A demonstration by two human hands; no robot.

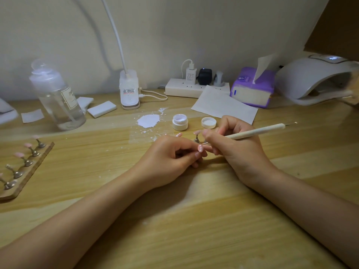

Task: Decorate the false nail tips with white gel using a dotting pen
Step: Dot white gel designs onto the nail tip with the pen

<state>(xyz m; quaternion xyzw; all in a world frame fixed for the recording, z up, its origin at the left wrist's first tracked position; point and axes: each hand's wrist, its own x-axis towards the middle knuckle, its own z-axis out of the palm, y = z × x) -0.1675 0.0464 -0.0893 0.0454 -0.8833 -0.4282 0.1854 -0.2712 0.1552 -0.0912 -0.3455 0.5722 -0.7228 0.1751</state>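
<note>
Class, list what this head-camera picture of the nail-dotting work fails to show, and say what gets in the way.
- Working tip of the dotting pen: hidden behind the right hand.
- Stand under the dotted nail tip: covered by the left hand.
- Bottle label: blurred.
- Wooden rack: near end cut by the left edge.
</note>
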